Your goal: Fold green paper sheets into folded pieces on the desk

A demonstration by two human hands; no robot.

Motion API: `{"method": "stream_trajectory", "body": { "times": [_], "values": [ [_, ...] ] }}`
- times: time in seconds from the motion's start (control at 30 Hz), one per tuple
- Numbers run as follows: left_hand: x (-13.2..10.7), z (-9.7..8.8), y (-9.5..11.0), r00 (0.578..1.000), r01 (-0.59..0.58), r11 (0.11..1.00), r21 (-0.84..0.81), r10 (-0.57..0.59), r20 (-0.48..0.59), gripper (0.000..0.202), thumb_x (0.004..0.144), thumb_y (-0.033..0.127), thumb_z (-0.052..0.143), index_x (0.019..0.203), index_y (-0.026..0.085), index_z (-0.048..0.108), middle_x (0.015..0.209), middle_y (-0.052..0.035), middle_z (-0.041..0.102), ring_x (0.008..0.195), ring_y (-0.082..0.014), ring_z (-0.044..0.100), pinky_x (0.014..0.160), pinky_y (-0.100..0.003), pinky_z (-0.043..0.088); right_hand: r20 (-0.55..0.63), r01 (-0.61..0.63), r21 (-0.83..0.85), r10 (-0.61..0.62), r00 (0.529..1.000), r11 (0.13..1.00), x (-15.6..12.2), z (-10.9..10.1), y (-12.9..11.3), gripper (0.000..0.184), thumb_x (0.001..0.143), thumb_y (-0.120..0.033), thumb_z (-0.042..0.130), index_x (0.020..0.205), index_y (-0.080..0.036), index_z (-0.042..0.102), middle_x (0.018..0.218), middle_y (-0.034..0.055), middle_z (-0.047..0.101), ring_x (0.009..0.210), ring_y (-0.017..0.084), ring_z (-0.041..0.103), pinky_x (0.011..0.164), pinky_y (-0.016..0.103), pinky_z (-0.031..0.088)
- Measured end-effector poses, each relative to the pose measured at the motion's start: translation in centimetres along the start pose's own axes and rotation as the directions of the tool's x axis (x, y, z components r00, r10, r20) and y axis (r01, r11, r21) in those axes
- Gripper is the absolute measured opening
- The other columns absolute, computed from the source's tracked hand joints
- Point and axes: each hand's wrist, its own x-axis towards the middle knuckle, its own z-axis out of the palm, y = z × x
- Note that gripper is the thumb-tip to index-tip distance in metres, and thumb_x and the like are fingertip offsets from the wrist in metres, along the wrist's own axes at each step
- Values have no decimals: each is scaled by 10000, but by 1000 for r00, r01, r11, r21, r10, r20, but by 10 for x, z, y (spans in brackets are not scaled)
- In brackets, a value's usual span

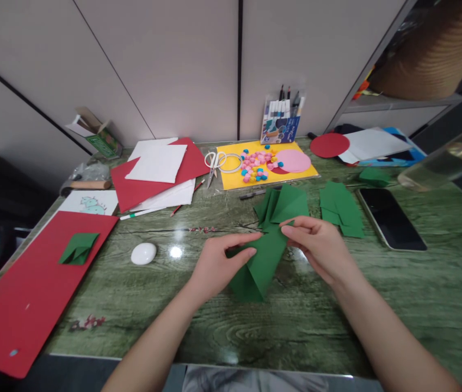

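A folded sheet of green paper (262,265) is held slightly off the table between both hands, with a creased flap at its near end. My left hand (220,261) grips its left edge, thumb lying on top and the other fingers partly hidden. On the right edge, my right hand (320,242) pinches the paper between thumb and forefinger. Just behind it is another piece of folded green paper (290,202), its pleats standing up. Flat green paper pieces (340,209) lie overlapped to the right of my right hand.
A phone (392,218) lies at the right, near a clear container (438,158). Scissors (213,163), a tape ring (231,163) and small coloured balls (255,160) rest on yellow paper (231,181). A white oval object (143,253) and red paper (35,288) are leftward. Markers (282,117) stand behind.
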Motion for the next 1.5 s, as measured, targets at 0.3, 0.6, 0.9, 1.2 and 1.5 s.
{"method": "stream_trajectory", "body": {
  "times": [0.3,0.6,0.9,1.2,1.5],
  "values": [
    [1,1,1,1000,0,1000,12,0,-5,272,763,225,601,1023,254,675,979,-3,705,845,-161,632,782,-266,497,-8,16,-1,-16,1000,1000,2,-1,3,149,604,-305,754,676,-195,683,763,24,705,632,131,612,619,254,492],
    [0,1,0,1000,-3,1000,-2,3,-1,269,766,227,600,1023,258,674,1003,4,700,869,-152,633,792,-249,496,6,23,-19,-23,1000,1000,3,-3,4,147,608,-297,752,703,-198,697,753,25,704,638,128,613,623,247,494],
    [-1,1,0,1000,-10,1000,8,10,-8,268,763,224,600,1019,258,676,991,1,703,860,-158,638,782,-256,501,0,6,-9,-6,1000,1000,3,-3,2,152,607,-299,755,716,-205,705,722,17,698,628,121,611,617,231,497],
    [-1,1,0,1000,-21,1000,22,21,-17,270,766,223,598,1021,264,675,986,3,705,858,-160,639,791,-261,498,-7,16,18,-16,1000,1000,2,-1,1,133,628,-305,744,705,-203,708,718,17,704,645,125,619,641,236,507],
    [-1,1,-1,999,-37,999,28,38,-22,273,765,215,599,1024,262,672,1008,6,699,869,-157,639,797,-257,500,-29,17,30,-16,999,999,2,-1,0,132,612,-295,753,687,-201,699,736,16,707,643,125,619,641,242,503]
  ]
}}
